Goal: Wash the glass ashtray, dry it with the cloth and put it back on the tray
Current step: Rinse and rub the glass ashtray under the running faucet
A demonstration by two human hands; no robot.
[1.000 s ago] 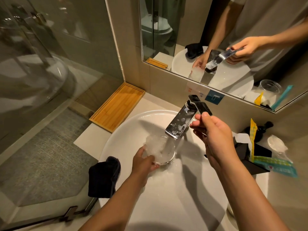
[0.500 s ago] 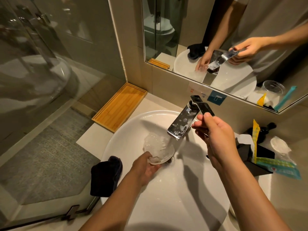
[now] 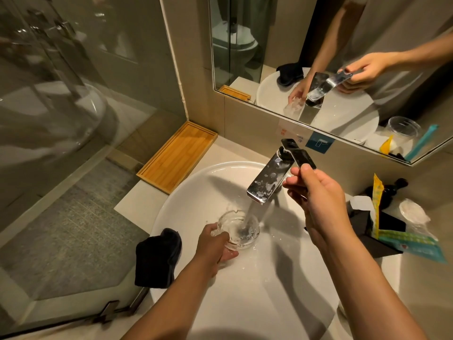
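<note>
The round glass ashtray (image 3: 239, 229) is held upright inside the white sink (image 3: 245, 303), directly under the water running from the chrome faucet (image 3: 267, 182). My left hand (image 3: 213, 246) grips its near left rim. My right hand (image 3: 318, 197) pinches the end of the faucet lever (image 3: 300, 155) between thumb and fingers. A dark cloth (image 3: 157, 258) hangs over the sink's left rim. The bamboo tray (image 3: 176, 155) lies on the counter in the back left corner, with nothing on it.
A glass shower partition (image 3: 61, 143) stands close on the left. Toiletry packets and a black holder (image 3: 382, 239) crowd the counter right of the sink. A mirror (image 3: 343, 57) covers the wall behind the faucet.
The ashtray went from tilted on its side under the stream to level, mouth up, and sits a little lower in the sink. My right hand stays on the lever.
</note>
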